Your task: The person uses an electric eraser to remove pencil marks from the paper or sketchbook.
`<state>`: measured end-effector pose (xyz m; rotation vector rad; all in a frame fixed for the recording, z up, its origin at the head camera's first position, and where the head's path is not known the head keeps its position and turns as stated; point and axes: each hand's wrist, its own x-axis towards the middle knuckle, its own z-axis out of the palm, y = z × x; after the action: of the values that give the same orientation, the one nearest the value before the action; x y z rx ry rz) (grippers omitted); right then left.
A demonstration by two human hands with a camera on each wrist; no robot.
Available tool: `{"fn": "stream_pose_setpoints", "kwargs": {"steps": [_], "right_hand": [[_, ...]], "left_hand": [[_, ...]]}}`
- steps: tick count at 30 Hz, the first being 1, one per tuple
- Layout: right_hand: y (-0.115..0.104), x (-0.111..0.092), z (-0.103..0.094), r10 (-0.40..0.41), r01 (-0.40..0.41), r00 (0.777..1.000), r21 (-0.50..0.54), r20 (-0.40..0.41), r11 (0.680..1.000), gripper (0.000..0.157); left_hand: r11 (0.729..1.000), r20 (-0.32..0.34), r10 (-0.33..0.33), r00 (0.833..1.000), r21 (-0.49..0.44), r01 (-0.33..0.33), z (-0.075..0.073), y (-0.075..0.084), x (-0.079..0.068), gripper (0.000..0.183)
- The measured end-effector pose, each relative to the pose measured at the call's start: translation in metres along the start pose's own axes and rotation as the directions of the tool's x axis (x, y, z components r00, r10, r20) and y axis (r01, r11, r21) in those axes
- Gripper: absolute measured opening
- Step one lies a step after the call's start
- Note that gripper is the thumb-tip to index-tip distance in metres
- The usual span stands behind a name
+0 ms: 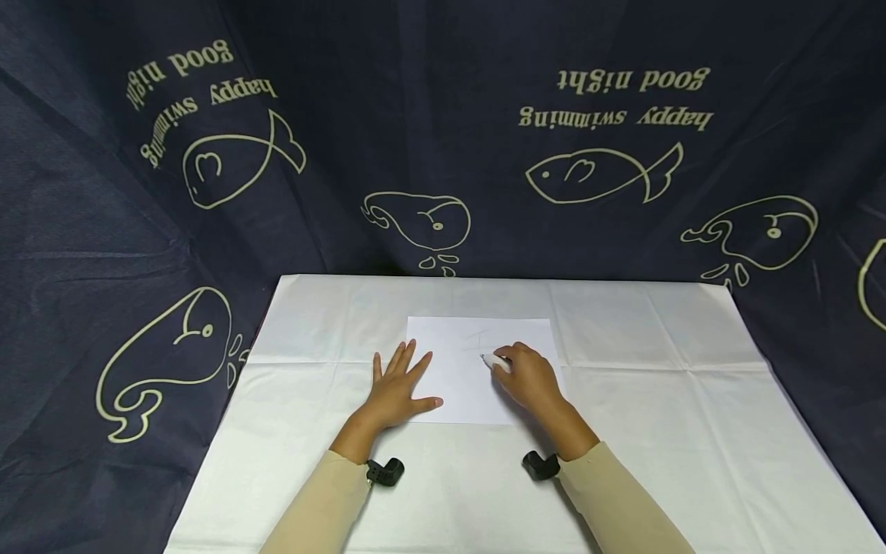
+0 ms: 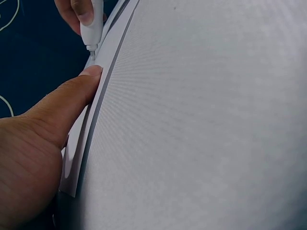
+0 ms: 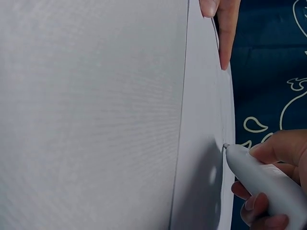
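Observation:
A sheet of white paper [image 1: 460, 385] lies on the white-covered table, with a few faint grey lines on its upper middle. My right hand [image 1: 533, 381] grips a thick white pen-shaped tool [image 3: 264, 182] with a narrow metallic tip; its exact kind is unclear. In the right wrist view the tip meets the paper, or nearly so, beside a dark line. With fingers spread, my left hand [image 1: 393, 391] rests on the paper's left edge. Its thumb [image 2: 72, 98] points toward the tool in the left wrist view. Part of the tool is hidden by the right hand.
A white cloth [image 1: 657, 415] with fold creases covers the table. Behind and to the sides hangs a dark blue curtain [image 1: 484, 46] printed with fish, whales and upside-down lettering. Small black cameras [image 1: 385, 472] are worn at both wrists, over beige sleeves [image 1: 321, 504].

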<state>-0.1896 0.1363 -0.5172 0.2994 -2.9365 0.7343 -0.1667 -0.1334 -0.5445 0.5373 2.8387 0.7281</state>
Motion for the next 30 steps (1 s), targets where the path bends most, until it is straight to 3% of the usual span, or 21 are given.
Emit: {"fn": "stream_pose_setpoints", "kwargs": {"steps": [30], "right_hand": [[0.0016, -0.0003, 0.0018, -0.041, 0.042, 0.999, 0.048, -0.028, 0.998, 0.027]], "left_hand": [[1.000, -0.002, -0.004, 1.000, 0.010, 0.004, 0.0012, -0.0012, 0.0016, 0.090]]}}
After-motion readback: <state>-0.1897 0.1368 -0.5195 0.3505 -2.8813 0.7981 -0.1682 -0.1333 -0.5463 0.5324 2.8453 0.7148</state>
